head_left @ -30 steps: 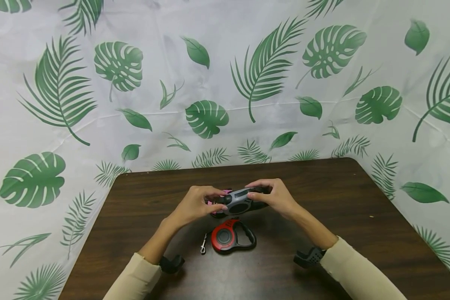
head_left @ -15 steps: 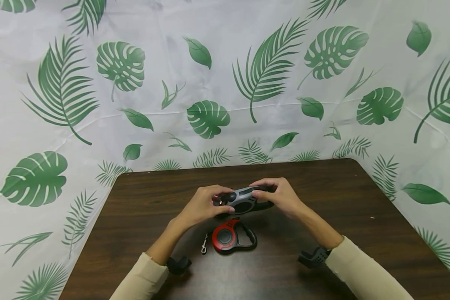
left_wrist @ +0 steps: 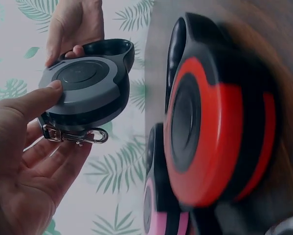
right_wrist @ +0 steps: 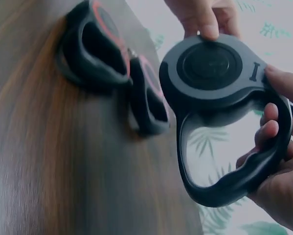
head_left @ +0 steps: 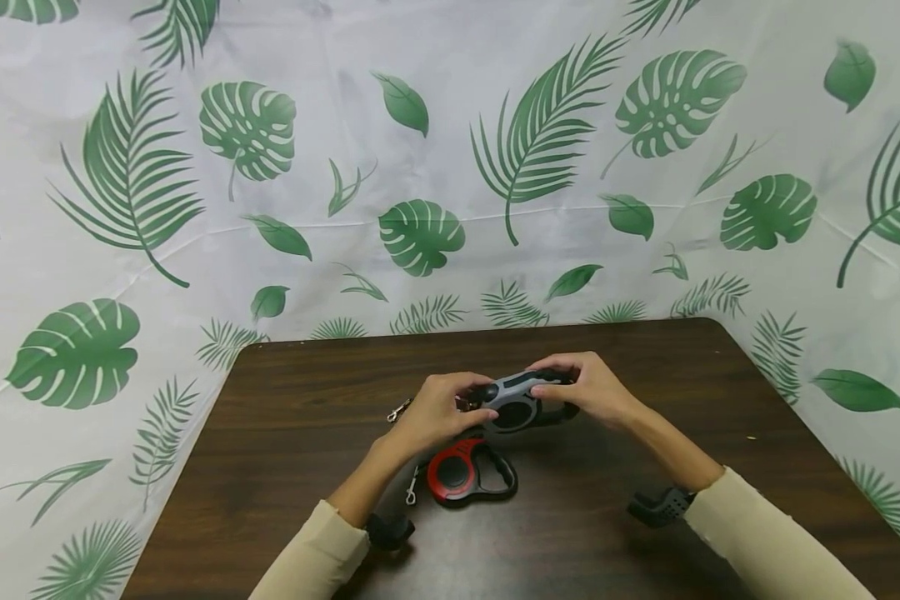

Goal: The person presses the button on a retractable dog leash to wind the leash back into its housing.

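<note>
Both hands hold a grey and black retractable dog leash (head_left: pixel 513 402) above the table, beyond a red one. My left hand (head_left: pixel 441 410) pinches its rounded front end, thumb on the grey casing (left_wrist: pixel 95 95) and fingers underneath. A metal snap clip (left_wrist: pixel 98 135) hangs beside those fingers. With its fingers through the handle loop (right_wrist: pixel 224 188), my right hand (head_left: pixel 587 390) grips the leash's other end, thumb on the casing. Nearer to me lies the red and black retractable leash (head_left: pixel 453 473), its silver clip (head_left: pixel 411 487) at its left. A pink and black leash (left_wrist: pixel 158 210) shows partly in the left wrist view.
The dark wood-grain table (head_left: pixel 307 450) has a leaf-print cloth (head_left: pixel 330 125) hung behind it. Another metal clip (head_left: pixel 399 410) lies just left of my left hand. Black devices (head_left: pixel 660 507) are strapped at both wrists.
Both hands have moved right with the grey leash. The pink part seen behind my left hand earlier is now hidden in the head view, and a clip has come into sight left of that hand.
</note>
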The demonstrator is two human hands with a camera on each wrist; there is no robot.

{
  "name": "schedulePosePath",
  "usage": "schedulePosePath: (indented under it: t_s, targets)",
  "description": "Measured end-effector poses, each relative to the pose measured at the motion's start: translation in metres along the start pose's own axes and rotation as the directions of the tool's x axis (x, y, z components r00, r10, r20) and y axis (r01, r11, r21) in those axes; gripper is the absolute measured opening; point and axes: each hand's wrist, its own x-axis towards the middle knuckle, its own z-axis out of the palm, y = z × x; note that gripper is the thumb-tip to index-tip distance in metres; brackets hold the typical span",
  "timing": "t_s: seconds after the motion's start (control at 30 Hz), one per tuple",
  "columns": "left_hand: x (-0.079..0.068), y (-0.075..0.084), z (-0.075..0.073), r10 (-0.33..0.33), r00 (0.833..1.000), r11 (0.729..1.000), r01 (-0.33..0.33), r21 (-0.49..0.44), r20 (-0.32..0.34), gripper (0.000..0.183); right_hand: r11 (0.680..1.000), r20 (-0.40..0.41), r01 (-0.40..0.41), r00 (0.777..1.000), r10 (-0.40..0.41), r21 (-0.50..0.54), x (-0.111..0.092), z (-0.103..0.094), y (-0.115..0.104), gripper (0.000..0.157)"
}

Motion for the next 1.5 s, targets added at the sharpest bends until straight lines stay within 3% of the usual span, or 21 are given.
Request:
schedulePosePath:
  t_s: [0.7, 0.97, 1.27, 1.5]
  targets:
    - [0.022, 0.004, 0.051, -0.104, 0.989, 0.992, 0.096, 0.081, 0.104, 0.04, 0.997, 0.052, -0.053, 0.997, 0.055, -0.049, -0.015, -0.034, 0.046, 0.029]
    - [0.025, 0.003, 0.06, -0.136, 0.983, 0.989, 0.128, 0.069, 0.127, 0.042, 0.996, 0.064, -0.083, 0.994, 0.084, -0.028, -0.017, -0.039, 0.06, 0.031]
    - [0.03, 0.0, 0.068, -0.181, 0.977, 0.978, 0.167, 0.127, 0.116, 0.05, 0.99, 0.022, -0.139, 0.99, 0.14, -0.02, -0.014, -0.041, 0.067, 0.041]
    - [0.03, 0.001, 0.071, -0.211, 0.97, 0.97, 0.193, 0.145, 0.119, 0.058, 0.986, 0.005, -0.119, 0.993, 0.12, -0.119, -0.015, -0.033, 0.073, 0.052]
